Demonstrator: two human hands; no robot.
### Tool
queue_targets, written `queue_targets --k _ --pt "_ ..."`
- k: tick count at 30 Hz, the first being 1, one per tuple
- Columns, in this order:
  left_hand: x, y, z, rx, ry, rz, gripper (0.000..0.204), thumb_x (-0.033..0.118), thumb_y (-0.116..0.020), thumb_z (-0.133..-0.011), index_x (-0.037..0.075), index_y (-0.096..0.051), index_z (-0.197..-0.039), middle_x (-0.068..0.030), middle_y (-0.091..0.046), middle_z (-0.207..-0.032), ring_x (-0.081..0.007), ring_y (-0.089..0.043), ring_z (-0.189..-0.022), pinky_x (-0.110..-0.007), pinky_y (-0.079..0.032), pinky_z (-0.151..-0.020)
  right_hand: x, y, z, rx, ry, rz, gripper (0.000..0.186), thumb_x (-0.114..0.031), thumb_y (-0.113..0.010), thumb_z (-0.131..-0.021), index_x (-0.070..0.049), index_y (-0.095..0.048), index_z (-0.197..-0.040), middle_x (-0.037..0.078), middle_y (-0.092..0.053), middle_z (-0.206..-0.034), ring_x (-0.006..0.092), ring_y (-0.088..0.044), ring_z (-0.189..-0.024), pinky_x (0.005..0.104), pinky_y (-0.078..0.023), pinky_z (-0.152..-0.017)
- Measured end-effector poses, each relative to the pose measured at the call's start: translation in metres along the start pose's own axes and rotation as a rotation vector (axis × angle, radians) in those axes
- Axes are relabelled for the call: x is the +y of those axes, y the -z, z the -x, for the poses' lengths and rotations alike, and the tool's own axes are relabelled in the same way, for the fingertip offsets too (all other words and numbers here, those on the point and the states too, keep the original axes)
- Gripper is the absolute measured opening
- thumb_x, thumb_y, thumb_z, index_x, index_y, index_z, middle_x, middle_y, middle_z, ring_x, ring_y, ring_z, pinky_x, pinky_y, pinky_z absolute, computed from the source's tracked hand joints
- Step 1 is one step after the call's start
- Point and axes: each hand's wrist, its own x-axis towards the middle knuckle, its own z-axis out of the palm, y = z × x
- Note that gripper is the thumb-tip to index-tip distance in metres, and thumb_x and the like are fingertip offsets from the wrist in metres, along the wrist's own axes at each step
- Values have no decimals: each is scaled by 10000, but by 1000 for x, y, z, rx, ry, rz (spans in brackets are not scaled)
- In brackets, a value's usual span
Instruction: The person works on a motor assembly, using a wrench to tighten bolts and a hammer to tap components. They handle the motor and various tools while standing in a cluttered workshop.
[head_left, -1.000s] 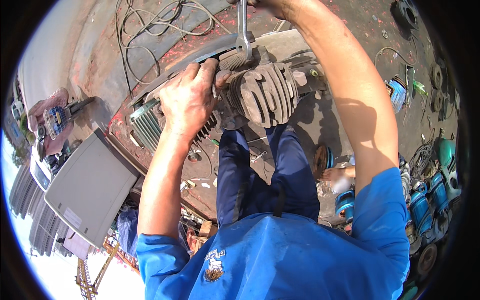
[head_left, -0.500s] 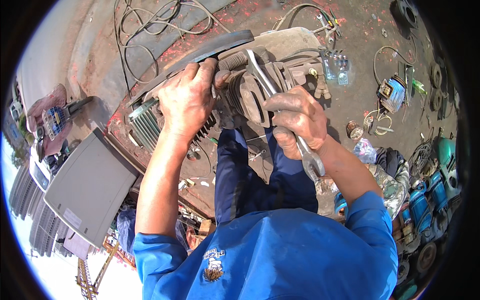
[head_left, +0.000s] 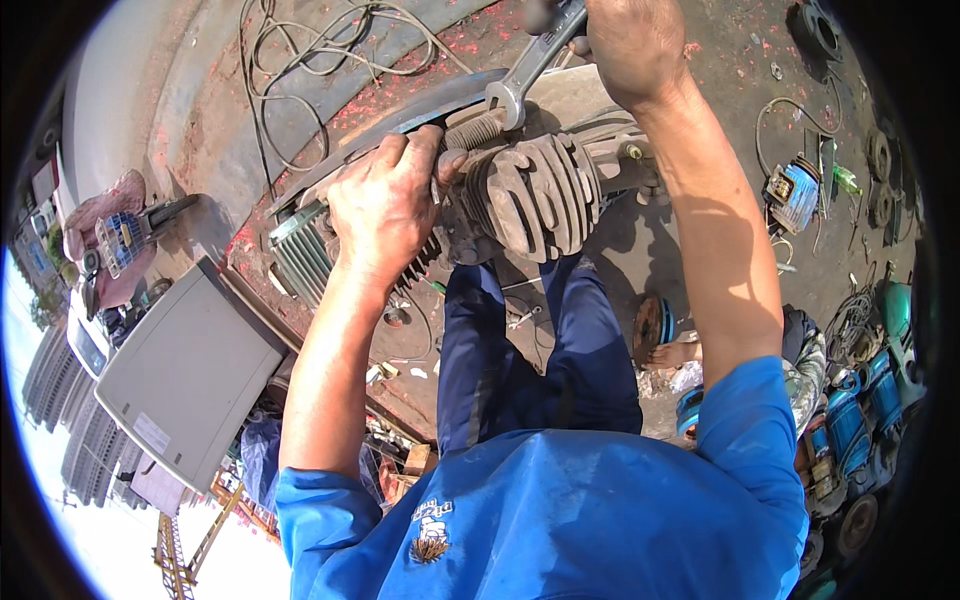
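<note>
A dirty air compressor with a finned cylinder (head_left: 535,195) stands before my legs. My right hand (head_left: 635,50) is closed around a steel open-end wrench (head_left: 545,60), reaching beyond the cylinder. The wrench's open jaw is at the far end of a ribbed tube (head_left: 475,131); whether it grips anything there I cannot tell. My left hand (head_left: 385,205) rests on the compressor left of the cylinder, fingers curled down. A thin metal edge shows by its thumb, but what the fingers hold is hidden.
A finned green motor (head_left: 300,258) is left of my left hand. Cable (head_left: 290,50) lies coiled on the far ground. At right sit a blue motor (head_left: 792,195) and several blue machine parts (head_left: 850,425). Another person's hand (head_left: 672,355) is by a round part (head_left: 652,332).
My right hand has carried the wrench up and away from me, from over the cylinder to its far side, now with the open jaw near the ribbed tube. My left hand stays in place.
</note>
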Motion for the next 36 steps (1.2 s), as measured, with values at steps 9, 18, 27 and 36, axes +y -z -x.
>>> queue_targets --k 9,18,27,36 --pt "-2 -3 3 0 7 -11 288 305 -724 -885 114 -680 -1096 -77 -637 -796 -281 -662 -695 -387 -525 -598 -2 -22 -18 -235 275 224 441 -358 -498 -1037 15 -650 -856 71 -649 -705 135 -605 -659 327 -484 -617" --pt "-2 -3 4 18 -13 -19 300 322 -727 -878 121 -682 -1096 -81 -635 -800 -288 -663 -708 -399 -529 -606 31 -2 136 -132 553 226 323 -358 -438 -1071 -64 -537 -983 160 -692 -977 244 -632 -830 383 -495 -774" --pt "-3 -2 4 1 10 -15 293 311 -735 -871 127 -685 -1093 -74 -622 -781 -282 -661 -697 -398 -529 -611 -20 10 55 203 80 78 364 -299 -370 -1082 -86 -506 -820 101 -639 -796 212 -554 -762 403 -470 -780" --pt "-2 -1 4 4 13 -4 288 311 -726 -880 126 -682 -1097 -77 -638 -796 -283 -670 -707 -400 -530 -601 -3 -18 -30 -255 25 28 408 -382 -558 -1000 -18 -676 -858 71 -656 -725 164 -611 -636 310 -494 -620"
